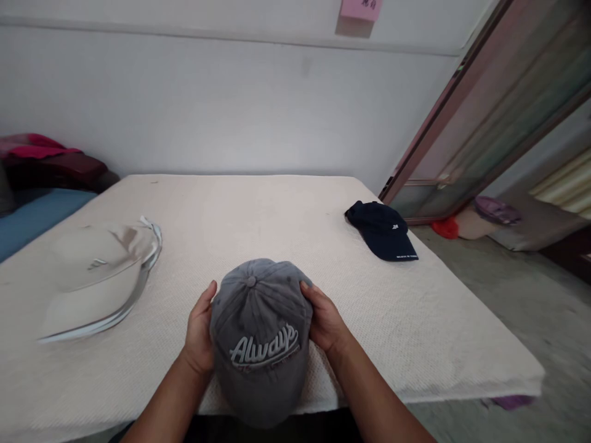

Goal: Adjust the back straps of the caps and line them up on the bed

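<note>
A grey baseball cap (258, 332) with raised white "Always" lettering is held at the near edge of the table, its brim pointing toward me. My left hand (201, 332) grips its left side, thumb up along the crown and the other fingers hidden behind the cap. On the opposite side my right hand (325, 317) is closed on the cap's edge, the thumb resting on the fabric. To the left lie stacked pale caps (99, 264), brims toward me. A navy baseball cap (381, 227) with small white marks sits farther back on the right.
A white textured cloth (258, 215) covers the table, which meets a pale wall (231, 104). Dark furniture with a pink cloth (44, 147) stands at the far left. Sliding doors (462, 123) rise on the right, with bags (489, 215) on the floor.
</note>
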Demonstrator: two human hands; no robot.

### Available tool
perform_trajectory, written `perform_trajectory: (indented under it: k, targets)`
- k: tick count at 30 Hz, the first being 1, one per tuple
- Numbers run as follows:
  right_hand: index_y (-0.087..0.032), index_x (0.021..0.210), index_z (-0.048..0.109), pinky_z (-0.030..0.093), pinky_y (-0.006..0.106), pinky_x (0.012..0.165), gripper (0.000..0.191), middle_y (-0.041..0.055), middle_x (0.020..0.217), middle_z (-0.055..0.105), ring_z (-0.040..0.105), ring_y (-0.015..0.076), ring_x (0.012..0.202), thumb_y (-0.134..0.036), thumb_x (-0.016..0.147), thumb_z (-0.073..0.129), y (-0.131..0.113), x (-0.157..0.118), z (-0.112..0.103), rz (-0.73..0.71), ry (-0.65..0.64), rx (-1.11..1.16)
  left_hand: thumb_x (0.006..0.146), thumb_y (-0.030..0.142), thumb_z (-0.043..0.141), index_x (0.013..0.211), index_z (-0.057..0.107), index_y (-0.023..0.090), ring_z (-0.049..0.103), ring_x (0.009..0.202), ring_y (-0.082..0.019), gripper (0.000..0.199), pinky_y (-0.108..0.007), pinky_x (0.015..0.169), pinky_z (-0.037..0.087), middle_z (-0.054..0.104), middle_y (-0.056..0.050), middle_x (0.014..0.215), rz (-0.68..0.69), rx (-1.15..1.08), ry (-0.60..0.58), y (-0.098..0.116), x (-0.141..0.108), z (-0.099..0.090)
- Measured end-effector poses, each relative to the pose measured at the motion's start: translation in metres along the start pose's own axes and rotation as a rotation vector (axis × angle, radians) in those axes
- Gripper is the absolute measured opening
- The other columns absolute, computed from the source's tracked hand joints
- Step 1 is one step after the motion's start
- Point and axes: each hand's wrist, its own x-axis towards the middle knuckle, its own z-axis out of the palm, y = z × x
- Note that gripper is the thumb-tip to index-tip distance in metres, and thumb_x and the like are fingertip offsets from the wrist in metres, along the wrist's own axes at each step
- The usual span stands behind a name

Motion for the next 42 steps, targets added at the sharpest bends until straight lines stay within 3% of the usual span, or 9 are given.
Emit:
perform_trajectory:
  k: [2, 8, 13, 19, 27, 33, 37, 42]
  targets:
    - [-0.017, 0.096, 0.069, 0.044, 0.036, 0.092, 0.025, 0.0067, 0.097, 0.071, 0.064, 0.0214, 0.092, -0.03, 0.075, 0.068, -0.003, 0.002, -0.002, -0.037, 0.041, 0.031, 0.091, 0.041, 0.032, 0.122, 0.06, 0.014, 0.05, 0.12, -0.032, 0.05, -0.047, 0.106, 0.029, 0.066, -0.012, 0.117, -0.031, 0.009, 0.025, -0.004, -0.001, 0.001]
    - [-0.017, 0.091, 0.07, 0.043, 0.036, 0.095, 0.02, 0.0048, 0.095, 0.073, 0.065, 0.0203, 0.094, -0.029, 0.075, 0.068, -0.012, 0.004, -0.006, -0.064, 0.084, 0.073, 0.093, 0.024, 0.031, 0.117, 0.065, 0.017, 0.056, 0.115, -0.027, 0.042, -0.043, 0.106, 0.03, 0.071, -0.009, 0.108, -0.107, 0.045, 0.063, -0.006, -0.004, -0.008]
    - [-0.017, 0.088, 0.07, 0.045, 0.038, 0.091, 0.021, 0.0049, 0.085, 0.073, 0.066, 0.0224, 0.092, -0.032, 0.074, 0.067, -0.016, 0.002, -0.006, -0.034, 0.065, 0.053, 0.095, 0.033, 0.029, 0.122, 0.061, 0.021, 0.054, 0.117, -0.026, 0.044, -0.042, 0.107, 0.03, 0.067, -0.008, 0.116, -0.038, 0.024, 0.135, -0.005, 0.003, -0.007]
    - [-0.018, 0.088, 0.07, 0.045, 0.038, 0.091, 0.02, 0.0042, 0.087, 0.073, 0.066, 0.0218, 0.09, -0.032, 0.074, 0.067, -0.016, 0.002, -0.005, -0.035, 0.07, 0.073, 0.095, 0.037, 0.028, 0.124, 0.059, 0.022, 0.052, 0.12, -0.027, 0.045, -0.044, 0.108, 0.029, 0.065, -0.007, 0.119, -0.023, 0.006, 0.177, -0.006, 0.004, -0.005]
    - [-0.02, 0.088, 0.069, 0.046, 0.04, 0.089, 0.02, 0.0039, 0.085, 0.073, 0.065, 0.0237, 0.094, -0.034, 0.074, 0.067, -0.014, 0.003, -0.004, -0.043, 0.09, 0.095, 0.096, 0.029, 0.023, 0.113, 0.068, 0.019, 0.051, 0.121, -0.025, 0.049, -0.042, 0.109, 0.027, 0.068, -0.007, 0.113, 0.032, 0.003, 0.091, -0.005, 0.002, -0.008]
    - [-0.018, 0.087, 0.069, 0.047, 0.04, 0.088, 0.02, 0.005, 0.084, 0.073, 0.064, 0.0244, 0.094, -0.032, 0.074, 0.068, -0.006, 0.003, -0.001, -0.013, 0.083, 0.115, 0.085, 0.039, 0.044, 0.102, 0.073, 0.02, 0.048, 0.123, -0.032, 0.038, -0.048, 0.106, 0.029, 0.068, -0.008, 0.115, 0.046, 0.066, -0.086, -0.009, -0.013, 0.0]
    - [-0.019, 0.084, 0.069, 0.047, 0.04, 0.087, 0.017, 0.0042, 0.083, 0.072, 0.064, 0.0245, 0.094, -0.032, 0.073, 0.069, -0.006, 0.003, 0.0, -0.054, 0.1, 0.101, 0.088, 0.049, 0.032, 0.101, 0.073, 0.022, 0.045, 0.125, -0.031, 0.05, -0.047, 0.107, 0.028, 0.066, -0.007, 0.118, 0.05, -0.035, -0.03, -0.019, -0.015, 0.003]
    - [-0.018, 0.086, 0.068, 0.047, 0.041, 0.086, 0.02, 0.0052, 0.084, 0.072, 0.064, 0.0244, 0.092, -0.034, 0.074, 0.068, -0.006, 0.006, 0.001, -0.037, 0.087, 0.1, 0.09, 0.028, 0.026, 0.115, 0.065, 0.021, 0.043, 0.127, -0.027, 0.048, -0.043, 0.109, 0.025, 0.063, -0.006, 0.124, -0.047, -0.045, -0.017, -0.035, -0.01, 0.006]
